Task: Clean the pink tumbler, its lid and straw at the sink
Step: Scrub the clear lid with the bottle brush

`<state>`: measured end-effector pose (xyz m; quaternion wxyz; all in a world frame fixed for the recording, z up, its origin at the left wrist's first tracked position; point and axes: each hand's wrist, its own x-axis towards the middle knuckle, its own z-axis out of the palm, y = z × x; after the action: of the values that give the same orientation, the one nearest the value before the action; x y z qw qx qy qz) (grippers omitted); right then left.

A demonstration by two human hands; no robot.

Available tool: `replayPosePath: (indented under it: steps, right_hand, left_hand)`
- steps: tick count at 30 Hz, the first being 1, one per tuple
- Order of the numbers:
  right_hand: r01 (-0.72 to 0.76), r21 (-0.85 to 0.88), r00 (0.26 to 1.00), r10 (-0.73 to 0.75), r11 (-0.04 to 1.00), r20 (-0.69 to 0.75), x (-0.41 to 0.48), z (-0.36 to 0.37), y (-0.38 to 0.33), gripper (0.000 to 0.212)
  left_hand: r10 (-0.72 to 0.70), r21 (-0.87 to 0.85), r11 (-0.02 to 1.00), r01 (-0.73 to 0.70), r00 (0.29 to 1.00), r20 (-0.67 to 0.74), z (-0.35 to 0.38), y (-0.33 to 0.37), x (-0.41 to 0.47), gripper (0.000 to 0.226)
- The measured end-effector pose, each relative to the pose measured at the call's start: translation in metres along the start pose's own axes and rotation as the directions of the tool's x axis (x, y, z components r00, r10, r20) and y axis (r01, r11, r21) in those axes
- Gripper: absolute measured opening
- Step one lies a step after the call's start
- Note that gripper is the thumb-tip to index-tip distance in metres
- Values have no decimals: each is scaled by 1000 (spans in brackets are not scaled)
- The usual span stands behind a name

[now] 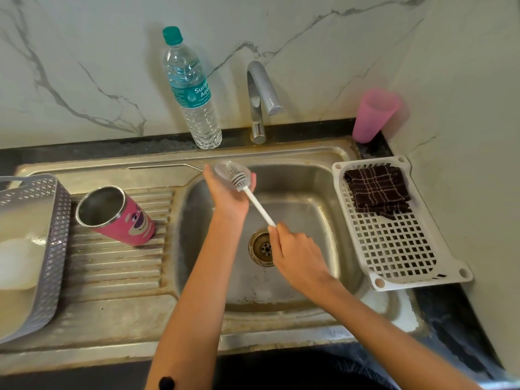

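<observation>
Marble-veined wall behind; black surface [450, 319] runs along the right and front, with a steel sink [281, 153] set into it.

Head view, edges and room:
- Basin open at centre, with the drain [261, 247] uncovered low in it.
- The faucet [261, 91] spout overhangs the back rim.
- Right rim: a white rack [399, 249] lies along it, with a dark checked cloth [377, 190] at its far end.
- Left: a ribbed drainboard [118, 263], with a grey basket [53, 249] on its outer edge.
- Back ledge: a water bottle [191, 88] stands left of the faucet. A pink cup [374, 114] sits mouth-down in the right corner.

Task items:
- Lid [225, 168], clear: my left grip [228, 192] holds it over the back-left of the basin, fingers curled behind it, its face tilted toward me.
- Brush [256, 204]: my right grip [298, 254] is closed round the lower end of the white handle. Its long axis runs from lower right up to upper left, and the bristle head lies against the lid's face.
- Pink tumbler [123, 218]: stands on its base on the drainboard, mouth open upward with the steel interior showing. It is near the basket and well apart from both grips.
- Straw [163, 165], thin metal: lies on the back ledge with its long axis left to right. Its bent end points toward my left grip and lies just beside it.
</observation>
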<state>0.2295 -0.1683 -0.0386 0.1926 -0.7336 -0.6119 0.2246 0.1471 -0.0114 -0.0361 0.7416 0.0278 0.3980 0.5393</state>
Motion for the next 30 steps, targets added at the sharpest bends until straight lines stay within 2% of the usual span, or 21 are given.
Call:
replayPosePath:
  steps: [4,7,12,17,22,26,30]
  right_hand:
    - [72,-227,992,-93,971,-82,8,-1,9,31]
    - [70,-285,992,-96,956,-79,5,0,19,35]
    - [77,-336,977,-138,939,-161,20,5,13,31]
    - [47,-349,987,-98,936,-129,-2,0,19,35]
    - [26,-312,981,-85,950,-176,12,0,8,29]
    - [81,-297,990,-111,951,-84,-4,6,13,31]
    - [84,-236,992,-104,968,-74,3,5,2,34]
  left_hand:
    - [-54,83,995,55,998,-15,-3,4,-2,48]
    - [-92,172,980,104,993,-77,-1,11,4,48]
    - [-216,306,921,239,970,-107,1,-12,-4,42]
    - [-174,287,935,206,976,-134,-5,2,7,45]
    - [-113,376,916,144,988,-102,-3,-8,3,47]
    - [-73,308,944,116,986,-149,-11,14,13,37]
    - [22,376,926,24,993,-118,-15,5,8,38]
